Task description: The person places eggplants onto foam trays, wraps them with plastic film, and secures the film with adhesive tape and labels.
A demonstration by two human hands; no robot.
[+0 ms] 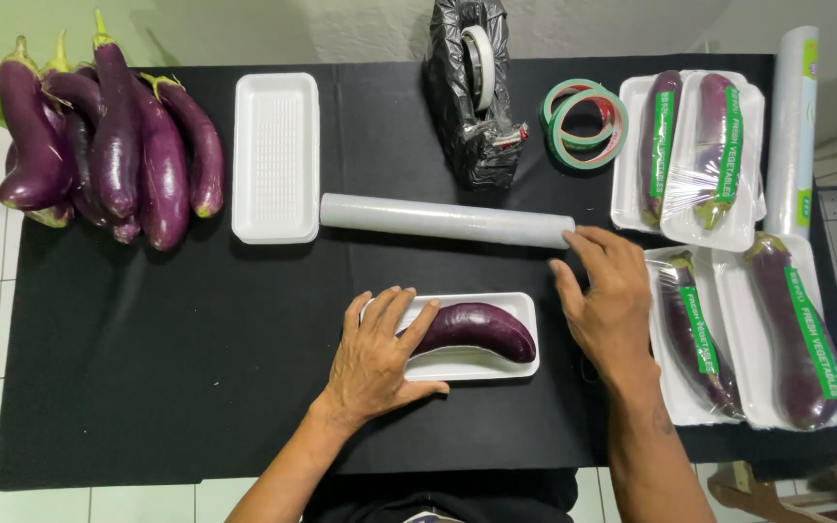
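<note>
I take the foam tray (467, 366) at the middle of the desk (196, 368) as my landmark. It holds one purple eggplant (477, 329), lying lengthwise inside it. My left hand (375, 363) lies flat over the tray's left end, fingers spread and touching the eggplant's near tip; its grip is open and closed on nothing. My right hand (607, 300) sits just right of the tray, fingers loosely extended, fingertips touching the right end of the roll of cling film (446, 221) that lies just behind the tray; that grip is open too, resting rather than clasping. Behind and left of the tray stands an empty white tray (275, 155), and farther left a pile of loose eggplants (108, 145). Behind the tray, past the roll, is a tape dispenser (472, 87) wrapped in black plastic, with green tape rolls (585, 121) to its right. Right of the tray lie four wrapped eggplant trays (728, 242) with green labels.
</note>
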